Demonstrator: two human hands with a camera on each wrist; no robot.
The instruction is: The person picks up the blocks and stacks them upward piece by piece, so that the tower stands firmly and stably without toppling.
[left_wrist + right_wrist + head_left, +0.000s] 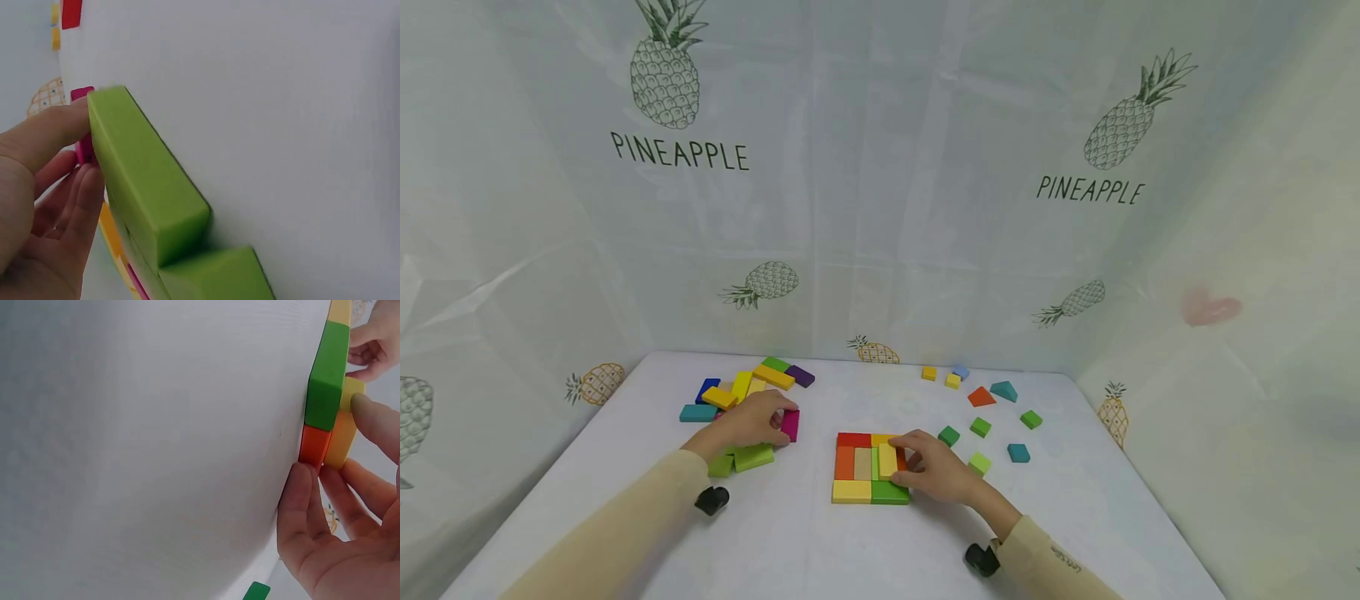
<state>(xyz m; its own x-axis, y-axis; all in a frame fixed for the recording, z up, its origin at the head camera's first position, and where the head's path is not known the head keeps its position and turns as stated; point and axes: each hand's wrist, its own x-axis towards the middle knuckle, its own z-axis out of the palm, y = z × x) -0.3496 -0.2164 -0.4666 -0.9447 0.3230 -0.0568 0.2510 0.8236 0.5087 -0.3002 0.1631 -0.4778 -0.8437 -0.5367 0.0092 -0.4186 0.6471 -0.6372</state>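
Note:
My left hand [754, 420] pinches a magenta block [790, 426] between thumb and fingers, beside the left pile. In the left wrist view a lime green block [147, 169] partly covers that magenta block. My right hand [936, 468] holds a pale yellow block [887, 461] by its ends, over the right part of a flat square of blocks. That square has a red block [853, 439] at the back, an orange block [844, 463] on its left side, a tan block [862, 464] inside, and a yellow block [852, 492] and a green block [890, 493] along the front.
Behind my left hand lies a pile with a teal block [697, 413], a purple block [801, 377] and several yellow ones. Small pieces are scattered at the right, among them an orange triangle [981, 397] and a green cube [981, 427]. A pineapple-print sheet [880, 208] surrounds the white table [790, 550].

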